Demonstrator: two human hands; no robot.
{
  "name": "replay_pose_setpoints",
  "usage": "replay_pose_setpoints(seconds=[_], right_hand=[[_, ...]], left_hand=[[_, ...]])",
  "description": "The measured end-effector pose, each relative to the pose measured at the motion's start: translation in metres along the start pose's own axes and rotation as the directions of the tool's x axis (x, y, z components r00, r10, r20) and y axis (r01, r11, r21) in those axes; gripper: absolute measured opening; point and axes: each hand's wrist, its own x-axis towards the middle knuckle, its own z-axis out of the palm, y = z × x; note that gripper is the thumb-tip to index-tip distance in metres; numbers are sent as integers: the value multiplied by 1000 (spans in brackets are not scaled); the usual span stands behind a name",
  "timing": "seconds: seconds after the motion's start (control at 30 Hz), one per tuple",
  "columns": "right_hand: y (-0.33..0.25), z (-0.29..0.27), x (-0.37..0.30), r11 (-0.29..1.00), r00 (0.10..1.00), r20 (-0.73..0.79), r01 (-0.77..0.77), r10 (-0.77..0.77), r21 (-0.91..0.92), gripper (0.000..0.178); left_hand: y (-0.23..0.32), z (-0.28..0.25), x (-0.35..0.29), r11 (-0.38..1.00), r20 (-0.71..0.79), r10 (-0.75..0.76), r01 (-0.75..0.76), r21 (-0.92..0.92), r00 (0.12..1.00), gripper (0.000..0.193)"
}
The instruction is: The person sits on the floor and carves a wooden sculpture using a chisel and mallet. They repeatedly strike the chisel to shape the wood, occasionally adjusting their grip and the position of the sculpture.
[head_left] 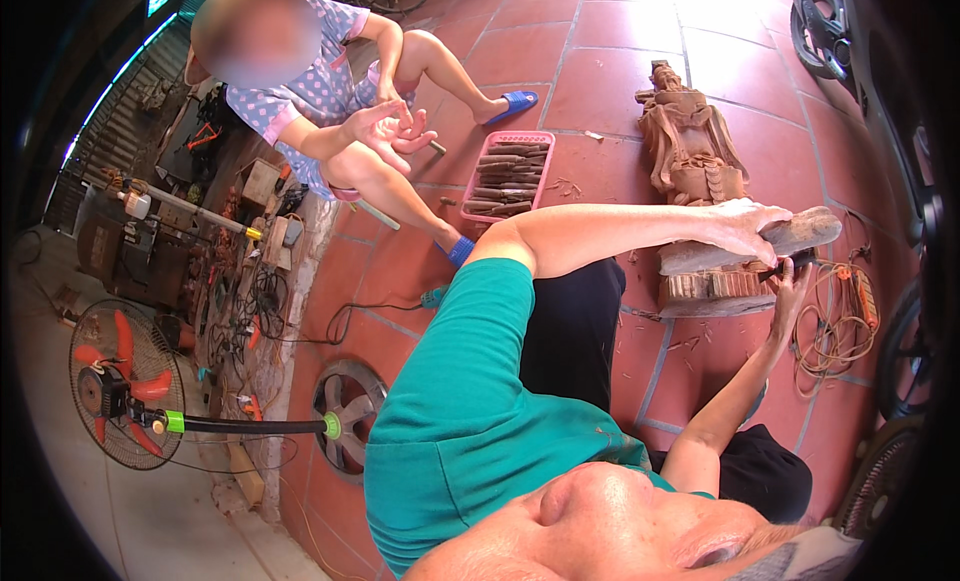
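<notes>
A carved wooden figure (pixel 695 141) in reddish brown lies on the tiled floor, its layered base (pixel 715 289) nearest me. Across that base extends a long, round-ended piece of wood (pixel 818 227). My left hand (pixel 745 229) reaches over from the left and is closed round this piece from above. Just below its round end, my right hand (pixel 789 289) is closed, fingers up, on a dark object (pixel 800 259). What kind of thing this is, I cannot make out. Small wood shavings are scattered around the base.
A pink basket (pixel 548 171) of slim brown sticklike pieces stands beyond my left arm. Another person (pixel 300 131) in patterned clothes sits at the far left, hands raised. A fan (pixel 120 384) stands left; an orange-ended coiled cord (pixel 862 299) and motorbike parts (pixel 905 346) lie right.
</notes>
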Motion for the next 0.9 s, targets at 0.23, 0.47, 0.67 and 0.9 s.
replay_pose_setpoints(seconds=[0.23,0.47,0.67,0.9], right_hand=[[3,-3,4,1000,1000,1,11,-11,5,25],[-3,1,-1,1000,1000,2,7,-7,-7,26],[2,-5,1,1000,1000,-4,10,-10,-5,20],[-11,8,-10,996,999,-24,41,-39,75,30]], left_hand=[[1,0,2,1000,6,-28,28,10,1000,94],[-2,1,2,1000,6,-15,15,15,1000,95],[6,1,1,999,17,-39,39,24,999,92],[12,-6,-6,996,3,-14,14,83,1000,82]])
